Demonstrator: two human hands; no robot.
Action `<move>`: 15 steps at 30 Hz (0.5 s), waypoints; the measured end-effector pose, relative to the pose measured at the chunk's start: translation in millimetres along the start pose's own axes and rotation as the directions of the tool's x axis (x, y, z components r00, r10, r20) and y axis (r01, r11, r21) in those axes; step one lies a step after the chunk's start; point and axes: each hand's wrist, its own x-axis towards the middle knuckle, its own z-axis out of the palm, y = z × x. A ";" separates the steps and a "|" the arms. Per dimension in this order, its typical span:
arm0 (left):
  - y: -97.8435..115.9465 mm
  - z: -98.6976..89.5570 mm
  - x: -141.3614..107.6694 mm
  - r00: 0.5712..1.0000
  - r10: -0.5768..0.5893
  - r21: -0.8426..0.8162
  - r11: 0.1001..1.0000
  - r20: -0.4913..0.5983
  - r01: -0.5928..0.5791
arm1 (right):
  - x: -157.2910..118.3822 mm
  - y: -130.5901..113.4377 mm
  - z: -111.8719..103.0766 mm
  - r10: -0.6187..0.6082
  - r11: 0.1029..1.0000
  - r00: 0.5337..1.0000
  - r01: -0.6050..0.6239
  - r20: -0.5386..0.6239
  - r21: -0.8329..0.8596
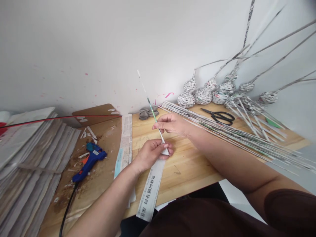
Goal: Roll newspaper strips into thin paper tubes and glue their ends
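Observation:
A newspaper strip (150, 194) with dark printed characters hangs from my left hand (155, 152) over the table's front edge. Its upper end is wound into a thin paper tube (151, 108), which slants up and to the left. The fingers of my left hand pinch the strip where it meets the tube. Higher up, my right hand (169, 124) grips the tube between thumb and fingers. Just left of my hands lies a stack of flat newspaper strips (126, 131).
A blue glue gun (89, 163) lies on stained cardboard (101, 177), left. Folded newspapers (37, 164) fill the far left. Paper tubes (222, 131), black scissors (218, 116) and woven gourd shapes (186, 99) are on the right. A grey cloth (148, 113) lies behind my hands.

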 end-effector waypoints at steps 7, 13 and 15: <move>1.3 0.9 0.3 0.999 0.029 0.072 0.997 -0.027 -0.027 | -5.1 -6.9 6.8 -0.221 0.920 0.960 0.149 -0.169 -0.362; 3.9 1.7 0.4 0.997 0.054 0.109 0.993 -0.055 -0.048 | -11.6 -11.2 14.3 -0.445 0.721 0.871 0.209 -0.210 -0.660; 4.4 1.7 0.1 0.996 0.063 0.122 0.991 -0.058 -0.056 | -12.5 -11.8 15.2 -0.490 0.684 0.833 0.185 -0.257 -0.705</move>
